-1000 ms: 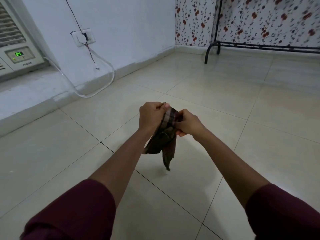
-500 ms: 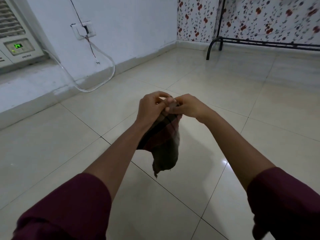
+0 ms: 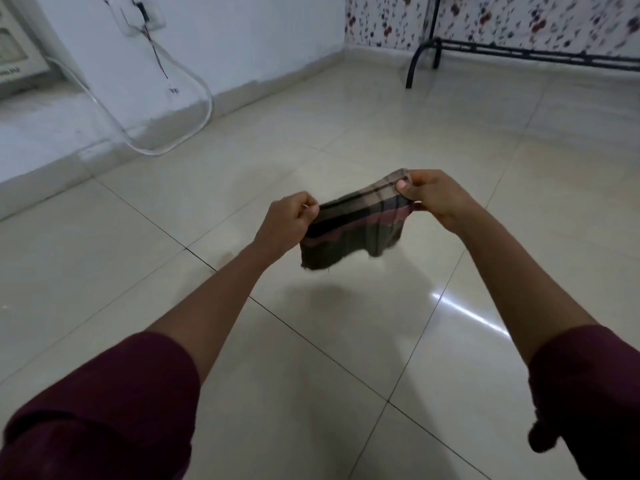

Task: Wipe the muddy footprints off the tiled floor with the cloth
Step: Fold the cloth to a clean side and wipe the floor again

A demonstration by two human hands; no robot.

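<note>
A: Why is the cloth (image 3: 360, 226) held up like that?

B: Both hands pinch its top edge, left hand (image 3: 289, 221) at nine o'clock, right hand (image 3: 433, 199) at three, fingers clenched on the fabric. It hangs in the air above the tiled floor (image 3: 346, 341), probably being opened for wiping.

A: Anything changed?

B: Half a second ago it drooped bunched between touching hands; now it's stretched wide.

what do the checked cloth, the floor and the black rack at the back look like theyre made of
The brown and pink checked cloth looks like thin woven fabric, probably cotton: it sags limply between the left hand and the right hand. The cream tiled floor looks like glazed ceramic or vitrified tile, given its grout lines and mirror-like glare. The black tubular rack seems to be painted metal.
</note>
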